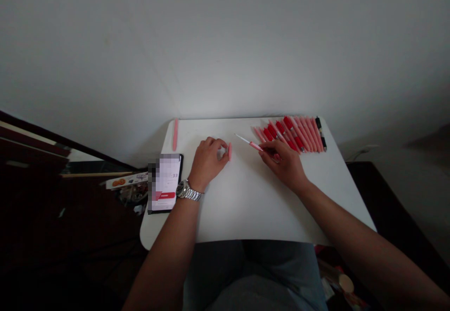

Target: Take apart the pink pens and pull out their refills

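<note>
My left hand (210, 158), with a metal watch (188, 190) on its wrist, pinches a short pink pen piece (229, 152) over the middle of the table. A little to the right, my right hand (283, 163) is closed on a pen (255, 146). Its thin white refill sticks out bare, pointing up and left towards the pink piece. The two parts are apart. Beyond my right hand lies a row of pens (305, 132), mostly pink, some red, with a black one at the right end.
On the white table (246, 208), a phone (167, 184) with a lit screen lies left of my left wrist. A pink stick-like piece (175, 135) rests near the far left corner. A plain wall (225, 57) rises right behind the table.
</note>
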Motion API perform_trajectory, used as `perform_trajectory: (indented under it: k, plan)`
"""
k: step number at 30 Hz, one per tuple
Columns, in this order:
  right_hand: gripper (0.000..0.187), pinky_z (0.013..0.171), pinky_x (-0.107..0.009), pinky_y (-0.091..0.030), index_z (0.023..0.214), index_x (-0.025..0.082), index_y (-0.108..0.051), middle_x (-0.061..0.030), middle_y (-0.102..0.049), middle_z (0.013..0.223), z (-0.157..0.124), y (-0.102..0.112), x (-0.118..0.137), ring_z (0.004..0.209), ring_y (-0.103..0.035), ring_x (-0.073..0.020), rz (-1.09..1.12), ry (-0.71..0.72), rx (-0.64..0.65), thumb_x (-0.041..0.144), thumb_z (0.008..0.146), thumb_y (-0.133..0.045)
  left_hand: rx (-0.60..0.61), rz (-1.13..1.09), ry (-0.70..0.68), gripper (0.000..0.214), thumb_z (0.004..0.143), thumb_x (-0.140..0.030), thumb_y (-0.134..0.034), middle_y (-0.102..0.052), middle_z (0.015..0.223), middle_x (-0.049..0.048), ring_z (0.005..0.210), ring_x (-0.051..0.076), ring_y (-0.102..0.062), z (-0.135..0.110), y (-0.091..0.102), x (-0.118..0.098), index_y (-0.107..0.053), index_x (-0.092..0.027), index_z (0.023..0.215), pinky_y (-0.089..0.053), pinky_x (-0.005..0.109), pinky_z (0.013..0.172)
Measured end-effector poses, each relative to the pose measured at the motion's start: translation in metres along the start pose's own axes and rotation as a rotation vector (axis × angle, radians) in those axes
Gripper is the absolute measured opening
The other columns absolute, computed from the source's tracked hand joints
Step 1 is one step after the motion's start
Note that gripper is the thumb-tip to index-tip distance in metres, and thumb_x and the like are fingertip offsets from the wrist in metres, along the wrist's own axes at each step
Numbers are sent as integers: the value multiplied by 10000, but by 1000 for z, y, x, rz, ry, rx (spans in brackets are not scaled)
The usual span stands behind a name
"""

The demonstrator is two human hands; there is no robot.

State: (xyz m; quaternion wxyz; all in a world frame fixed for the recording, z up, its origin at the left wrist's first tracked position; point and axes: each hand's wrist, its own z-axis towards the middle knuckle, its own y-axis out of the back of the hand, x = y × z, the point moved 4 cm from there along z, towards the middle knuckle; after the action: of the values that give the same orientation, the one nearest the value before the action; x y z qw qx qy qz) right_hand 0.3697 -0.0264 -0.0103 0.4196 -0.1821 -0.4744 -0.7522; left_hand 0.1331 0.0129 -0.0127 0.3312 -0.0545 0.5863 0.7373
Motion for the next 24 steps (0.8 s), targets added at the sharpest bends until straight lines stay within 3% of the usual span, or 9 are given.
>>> perform_trajectory:
  k: [24]
  plan:
    - [139, 670, -291, -523, 1039, 197, -677, -44, -699, 871, 0, 0, 0, 737, -655, -165, 8, -5, 4, 295, 951, -633, -2, 3, 15, 148, 857, -184, -666, -664, 1004, 48, 953, 236, -609, 0, -2, 0, -610, -224, 988, -484, 389, 870]
